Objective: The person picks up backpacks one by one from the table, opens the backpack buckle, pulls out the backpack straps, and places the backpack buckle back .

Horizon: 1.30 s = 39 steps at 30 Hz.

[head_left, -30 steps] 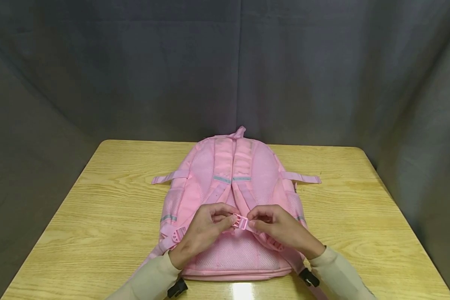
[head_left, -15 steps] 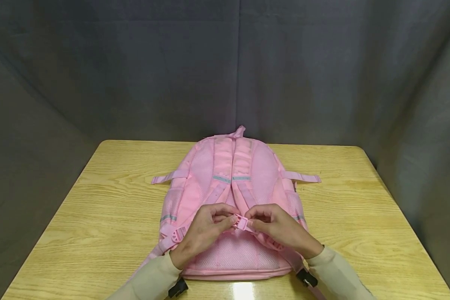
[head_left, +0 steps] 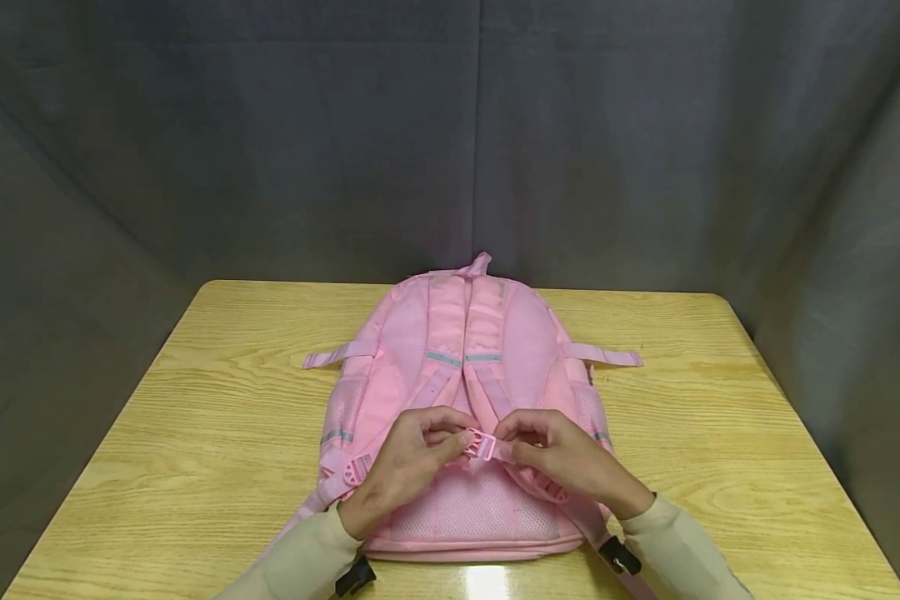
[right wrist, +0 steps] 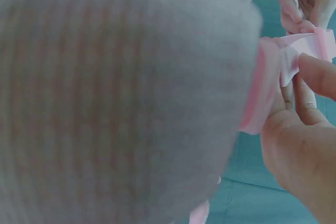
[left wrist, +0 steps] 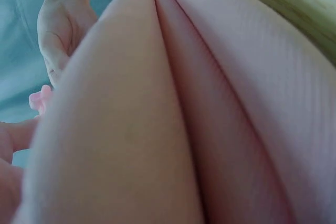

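Observation:
A pink backpack (head_left: 487, 508) lies on the table with its shoulder straps facing up. Over its lower middle, my left hand (head_left: 412, 457) pinches a pink plastic buckle (head_left: 482, 445) between thumb and fingers. My right hand (head_left: 562, 454) pinches the pink webbing strap (head_left: 503, 451) just right of that buckle. In the right wrist view, the webbing (right wrist: 296, 51) runs between the right thumb and fingers, with a pink loop beside it. A bit of the pink buckle (left wrist: 41, 99) shows in the left wrist view, where a sleeve blocks most of the picture.
The backpack stands on a wooden table (head_left: 195, 433) before a dark curtain (head_left: 345, 150). A second pink buckle (head_left: 357, 470) sits by the left wrist. Side straps (head_left: 603, 356) stick out over the tabletop. A black clip (head_left: 619, 556) hangs near the right sleeve.
The right fingers went slightly left toward the buckle, then back right, and more webbing shows between them and it. The buckle tilted slightly. The left hand and backpack stay in place.

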Motion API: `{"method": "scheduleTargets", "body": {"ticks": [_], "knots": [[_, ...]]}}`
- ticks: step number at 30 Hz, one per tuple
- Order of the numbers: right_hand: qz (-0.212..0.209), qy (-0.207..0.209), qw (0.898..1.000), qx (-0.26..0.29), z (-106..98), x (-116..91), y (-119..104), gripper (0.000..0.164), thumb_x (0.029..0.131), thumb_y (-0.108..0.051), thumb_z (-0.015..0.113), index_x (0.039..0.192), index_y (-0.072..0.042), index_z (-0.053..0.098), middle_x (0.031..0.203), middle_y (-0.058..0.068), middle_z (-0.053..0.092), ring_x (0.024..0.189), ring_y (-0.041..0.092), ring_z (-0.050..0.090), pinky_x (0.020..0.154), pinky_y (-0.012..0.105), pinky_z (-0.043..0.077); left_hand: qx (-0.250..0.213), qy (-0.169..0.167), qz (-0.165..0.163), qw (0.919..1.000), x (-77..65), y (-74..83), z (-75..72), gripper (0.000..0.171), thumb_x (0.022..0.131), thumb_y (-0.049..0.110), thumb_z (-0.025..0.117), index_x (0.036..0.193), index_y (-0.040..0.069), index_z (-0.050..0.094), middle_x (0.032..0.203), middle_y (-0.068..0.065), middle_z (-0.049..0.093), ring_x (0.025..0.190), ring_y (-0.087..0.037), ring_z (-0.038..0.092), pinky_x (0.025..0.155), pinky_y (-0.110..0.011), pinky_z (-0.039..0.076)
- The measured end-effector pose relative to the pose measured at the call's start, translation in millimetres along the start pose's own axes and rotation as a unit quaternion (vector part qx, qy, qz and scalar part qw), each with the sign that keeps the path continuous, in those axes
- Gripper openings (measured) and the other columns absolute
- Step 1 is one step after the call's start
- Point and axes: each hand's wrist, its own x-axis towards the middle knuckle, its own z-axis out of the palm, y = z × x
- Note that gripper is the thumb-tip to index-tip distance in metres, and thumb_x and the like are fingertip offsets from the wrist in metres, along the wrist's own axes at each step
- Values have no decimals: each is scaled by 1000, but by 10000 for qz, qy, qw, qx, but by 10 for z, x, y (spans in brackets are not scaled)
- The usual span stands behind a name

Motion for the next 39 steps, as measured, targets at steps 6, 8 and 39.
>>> {"method": "scheduleTargets", "body": {"ticks": [6, 8, 39], "knots": [[247, -30, 9987, 439, 33, 0, 0, 12, 96, -10, 63, 101, 0, 66, 78, 8, 61, 57, 10, 51, 45, 21, 41, 10, 29, -35, 10000, 3, -5, 4, 20, 93, 2, 65, 109, -10, 67, 97, -21, 71, 78, -10, 69, 76, -36, 61], [416, -117, 9961, 773, 45, -6, -7, 14, 97, -11, 62, 103, 1, 64, 71, 10, 57, 48, 9, 44, 37, 21, 34, 24, 45, -56, 10000, 5, -11, 8, 19, 93, 2, 65, 108, -10, 67, 96, -20, 71, 78, -10, 69, 76, -38, 61], [114, 310, 9994, 82, 57, -7, -25, 9, 93, -12, 68, 96, -3, 70, 78, 11, 65, 58, 9, 54, 46, 20, 44, 92, 136, -49, 9999, -8, -20, -7, 19, 93, 1, 66, 108, -9, 68, 98, -20, 71, 79, -9, 69, 76, -29, 60]]}}
